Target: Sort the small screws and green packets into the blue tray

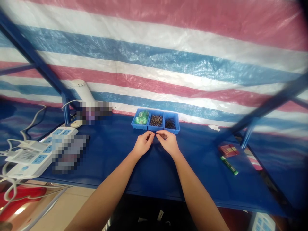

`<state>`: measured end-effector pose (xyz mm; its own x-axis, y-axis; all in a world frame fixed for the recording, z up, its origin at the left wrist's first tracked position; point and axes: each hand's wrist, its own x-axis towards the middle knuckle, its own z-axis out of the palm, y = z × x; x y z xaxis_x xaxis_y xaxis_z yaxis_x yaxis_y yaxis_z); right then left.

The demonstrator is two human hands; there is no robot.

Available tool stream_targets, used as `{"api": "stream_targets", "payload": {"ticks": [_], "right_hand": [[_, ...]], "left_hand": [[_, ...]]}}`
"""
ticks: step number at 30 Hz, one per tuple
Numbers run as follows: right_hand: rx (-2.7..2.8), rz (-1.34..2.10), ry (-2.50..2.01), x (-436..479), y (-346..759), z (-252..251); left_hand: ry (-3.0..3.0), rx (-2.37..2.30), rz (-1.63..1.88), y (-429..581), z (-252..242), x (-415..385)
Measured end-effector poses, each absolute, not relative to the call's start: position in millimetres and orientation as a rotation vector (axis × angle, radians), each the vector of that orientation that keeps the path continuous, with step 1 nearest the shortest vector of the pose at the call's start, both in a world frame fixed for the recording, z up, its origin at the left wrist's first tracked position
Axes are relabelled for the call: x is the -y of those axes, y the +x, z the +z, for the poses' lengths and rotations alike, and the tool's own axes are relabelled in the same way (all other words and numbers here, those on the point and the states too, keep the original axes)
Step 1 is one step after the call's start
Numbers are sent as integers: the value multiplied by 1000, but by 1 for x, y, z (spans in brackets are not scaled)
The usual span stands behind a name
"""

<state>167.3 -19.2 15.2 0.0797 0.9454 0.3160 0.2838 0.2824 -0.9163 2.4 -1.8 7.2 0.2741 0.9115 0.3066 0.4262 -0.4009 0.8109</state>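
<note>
My left hand [143, 143] and my right hand [167, 141] are close together over the blue table, fingertips pinched and almost meeting. Whatever sits between the fingers of either hand is too small to make out. Just beyond them stand three joined blue bins. Green-and-white packets [141, 118] fill the left bin, small brass-coloured and dark pieces [156, 120] lie in the middle bin, and thin black pieces [170, 124] lie in the right bin.
A white power strip [45, 150] with plugs and cables lies on the left, beside a blurred-out object [71, 152]. To the right are a red box [228, 150] and a green pack [228, 165]. Blue frame posts flank the table [108, 160]; striped sheeting [154, 64] hangs behind.
</note>
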Motion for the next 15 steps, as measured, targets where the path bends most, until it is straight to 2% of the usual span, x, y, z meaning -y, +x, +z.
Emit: {"api": "stream_targets", "payload": {"ticks": [15], "right_hand": [[1444, 739, -1203, 20, 168, 17]], "left_hand": [[1949, -1171, 1073, 3, 0, -2]]}}
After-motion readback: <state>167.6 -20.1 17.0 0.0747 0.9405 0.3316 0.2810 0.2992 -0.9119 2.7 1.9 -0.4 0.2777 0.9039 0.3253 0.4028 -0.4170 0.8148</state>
